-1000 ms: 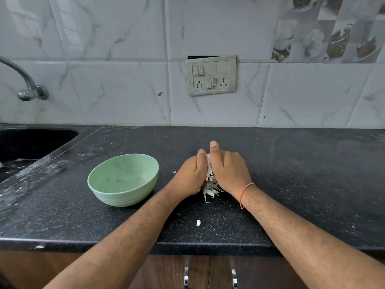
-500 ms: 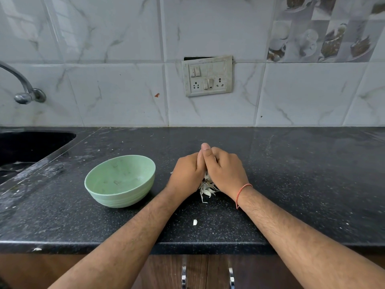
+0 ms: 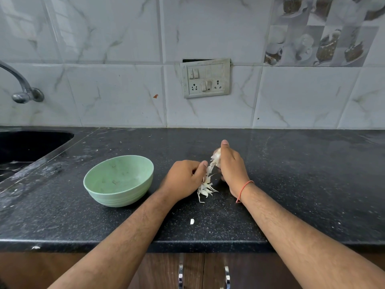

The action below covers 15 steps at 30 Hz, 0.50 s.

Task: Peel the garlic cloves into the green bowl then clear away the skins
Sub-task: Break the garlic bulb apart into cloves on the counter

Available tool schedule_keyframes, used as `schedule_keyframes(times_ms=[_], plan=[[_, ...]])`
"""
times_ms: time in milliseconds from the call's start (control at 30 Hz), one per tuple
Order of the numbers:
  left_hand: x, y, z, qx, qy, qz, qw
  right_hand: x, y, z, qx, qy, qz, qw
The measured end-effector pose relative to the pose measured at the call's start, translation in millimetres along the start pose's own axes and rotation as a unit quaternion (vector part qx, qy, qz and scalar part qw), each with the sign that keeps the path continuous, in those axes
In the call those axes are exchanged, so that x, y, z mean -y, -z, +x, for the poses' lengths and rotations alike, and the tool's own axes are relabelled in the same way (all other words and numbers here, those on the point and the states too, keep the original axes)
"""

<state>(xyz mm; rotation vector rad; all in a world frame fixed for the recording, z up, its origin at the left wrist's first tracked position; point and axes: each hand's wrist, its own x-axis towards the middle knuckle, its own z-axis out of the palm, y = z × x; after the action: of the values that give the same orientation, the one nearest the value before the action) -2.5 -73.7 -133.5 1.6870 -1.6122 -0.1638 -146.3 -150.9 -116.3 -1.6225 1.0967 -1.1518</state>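
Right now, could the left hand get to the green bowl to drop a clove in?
Probably yes. The left hand pinches garlic skin just right of the green bowl, and the bare countertop between them holds nothing in the way.

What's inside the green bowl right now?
The green bowl shows only a few small flecks on its inner wall; no peeled clove is plainly visible. Its near rim hides part of the bottom, so I cannot rule one out there.

Soft even daylight, faint shadows, sharp focus, wide-angle edge bowing.
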Motion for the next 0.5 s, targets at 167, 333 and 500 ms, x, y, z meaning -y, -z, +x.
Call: schedule_keyframes(times_ms=[167,333,500], plan=[[4.2,-2.7,2.6,-0.004,-0.024,0.034,0.999,-1.7,0.2,2.3,0.031,-0.011,0.029,0.999],[7.0,-1.1,5.9,-0.065,-0.034,-0.010,0.997,2.5,2.6,-3.3,0.086,0.021,0.055,0.995],[0.9,0.8,0.8,-0.053,-0.046,-0.033,0.997,7.0,3.0,-8.1,0.101,0.030,0.087,0.991]])
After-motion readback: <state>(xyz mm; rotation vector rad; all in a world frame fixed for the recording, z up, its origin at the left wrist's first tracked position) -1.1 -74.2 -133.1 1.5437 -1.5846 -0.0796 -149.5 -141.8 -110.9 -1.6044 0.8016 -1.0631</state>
